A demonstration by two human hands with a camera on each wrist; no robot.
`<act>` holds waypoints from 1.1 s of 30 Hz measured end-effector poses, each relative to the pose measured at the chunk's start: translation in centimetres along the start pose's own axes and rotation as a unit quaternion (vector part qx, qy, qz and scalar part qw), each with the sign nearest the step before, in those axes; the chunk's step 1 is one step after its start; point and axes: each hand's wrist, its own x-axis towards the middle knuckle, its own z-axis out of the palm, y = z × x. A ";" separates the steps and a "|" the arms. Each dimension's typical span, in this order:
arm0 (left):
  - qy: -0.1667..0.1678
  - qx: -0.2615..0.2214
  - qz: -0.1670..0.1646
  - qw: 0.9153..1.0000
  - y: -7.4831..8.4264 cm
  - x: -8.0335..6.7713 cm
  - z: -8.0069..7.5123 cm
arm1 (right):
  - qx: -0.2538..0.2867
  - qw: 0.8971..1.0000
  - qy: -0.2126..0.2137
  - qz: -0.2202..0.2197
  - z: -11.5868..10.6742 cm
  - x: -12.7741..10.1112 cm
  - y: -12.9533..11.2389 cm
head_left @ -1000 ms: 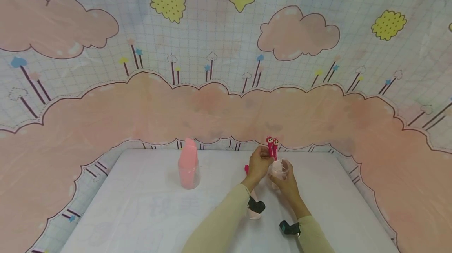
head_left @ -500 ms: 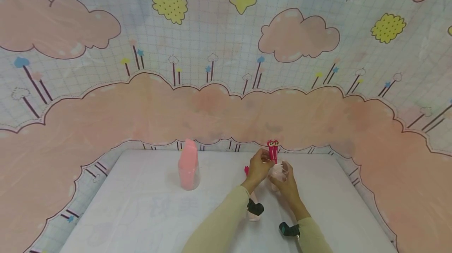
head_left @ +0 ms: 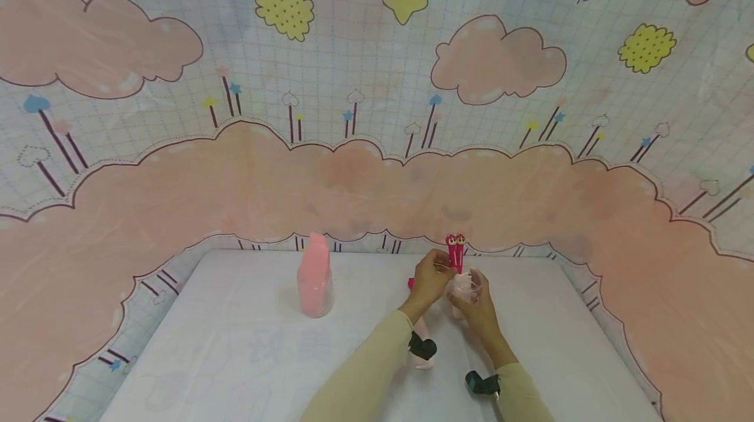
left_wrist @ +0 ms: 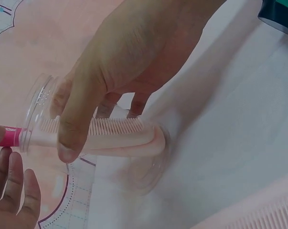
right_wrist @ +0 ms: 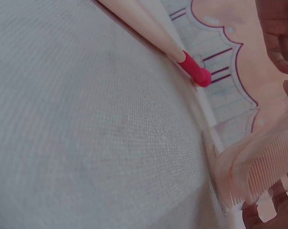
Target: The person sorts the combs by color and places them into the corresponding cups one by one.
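Observation:
My left hand [head_left: 430,281] pinches the red handle ends [head_left: 456,252] of two pale pink combs, each end bearing a small figure. These combs [left_wrist: 122,138] stand teeth-down inside a clear plastic cup. Around the cup [head_left: 476,284] curl the fingers and thumb of my right hand [head_left: 478,307]. Through the cup wall, the left wrist view shows the teeth and rounded comb ends near the bottom. Another pale comb [right_wrist: 139,24] with a red handle end lies on the table, partly hidden by my left forearm in the head view.
A second clear cup [head_left: 327,298] stands to the left on the white table [head_left: 235,343], holding an upright pink object [head_left: 315,268]. Behind the table hangs a cloud-patterned cloth [head_left: 353,193]. Dark cameras [head_left: 483,383] are strapped at both wrists.
The comb handles sank slightly lower over the cup and came side by side between the first two frames. Since then both hands have stayed nearly still.

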 end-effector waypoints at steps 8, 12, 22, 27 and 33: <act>-0.013 -0.005 0.002 1.000 0.3 -0.4 -1.4 | 0.006 1.000 0.002 -0.007 0.1 0.1 0.2; -0.021 -0.002 0.004 1.000 0.3 -0.6 -2.3 | 0.008 1.000 0.005 -0.003 0.2 0.2 0.3; -0.032 0.016 0.004 0.999 -0.2 -1.1 -4.3 | 0.013 1.000 -0.001 0.009 0.1 0.0 0.0; -0.038 0.025 0.021 0.999 0.0 -1.7 -4.9 | 0.002 1.000 -0.002 0.019 0.0 0.1 0.1; -0.037 0.027 0.037 0.998 0.4 -2.5 -5.3 | 0.002 1.000 -0.003 0.018 0.1 0.2 0.1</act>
